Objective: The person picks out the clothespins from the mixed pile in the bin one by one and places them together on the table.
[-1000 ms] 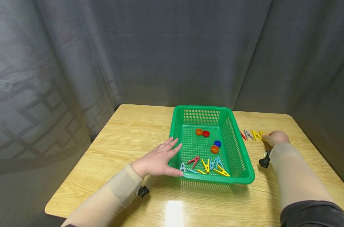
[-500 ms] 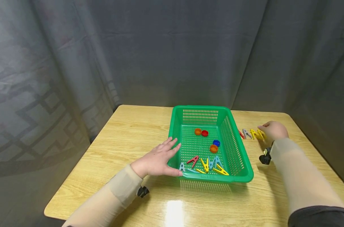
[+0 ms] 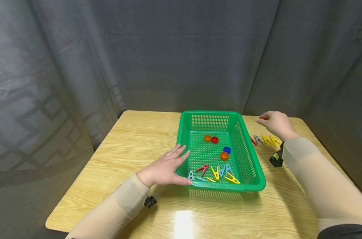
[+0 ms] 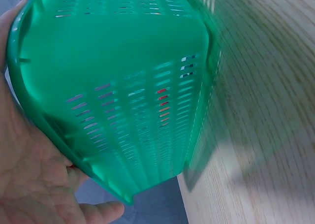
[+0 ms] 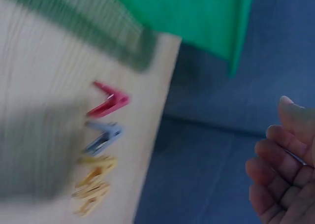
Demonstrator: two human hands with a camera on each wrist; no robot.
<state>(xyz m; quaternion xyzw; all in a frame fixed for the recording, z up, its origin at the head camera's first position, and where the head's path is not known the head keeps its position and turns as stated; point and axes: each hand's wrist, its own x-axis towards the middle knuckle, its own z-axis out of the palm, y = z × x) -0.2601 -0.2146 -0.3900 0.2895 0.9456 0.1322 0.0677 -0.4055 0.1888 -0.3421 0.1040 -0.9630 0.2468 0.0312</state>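
Note:
A green plastic basket (image 3: 219,187) stands on the table. My left hand (image 3: 166,167) rests on its near left corner, fingers spread and the thumb along the front rim; in the left wrist view the palm (image 4: 29,170) lies beside the rim. Inside are several clothespins, among them a red clothespin (image 3: 202,168) and a yellow clothespin (image 3: 231,178). Right of the basket, my right hand (image 3: 276,123) is raised with loosely bent fingers, holding nothing. Below it a red clothespin (image 5: 110,100), a grey-blue clothespin (image 5: 104,136) and two yellow clothespins (image 5: 96,172) lie in a row.
Several round caps lie on the basket floor, including a blue cap (image 3: 227,150), a red cap (image 3: 215,139) and an orange cap (image 3: 224,155). The wooden table (image 3: 133,146) has grey curtains (image 3: 181,59) behind it and at both sides.
My right hand has lifted off the yellow clothespins and moved up and left toward the basket's far right. The clothespin row stays on the table. My left hand keeps its place.

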